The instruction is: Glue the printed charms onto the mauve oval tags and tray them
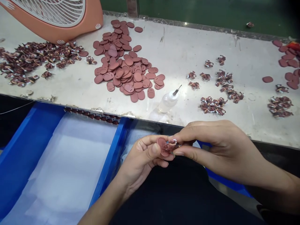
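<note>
Between the thumb and fingers of my left hand point(145, 156) is a reddish-brown oval base point(161, 143), held just in front of the table edge. My right hand point(208, 147) pinches a small brown figurine point(172, 144) with white and yellowish details, its feet against the base. The fingertips partly hide where the two pieces meet. Beyond my hands a clear bottle point(167, 102) with a thin needle tip stands on the table. A large heap of similar oval bases point(127, 73) lies to its left, some showing small holes.
Brown figurines point(39, 59) are piled at the left, near an orange fan point(93, 18). Smaller figurine clusters point(212, 105) and more oval bases point(288, 59) lie to the right. Below the table edge, a blue bin point(110, 156) holds white sheets and a row of figurines.
</note>
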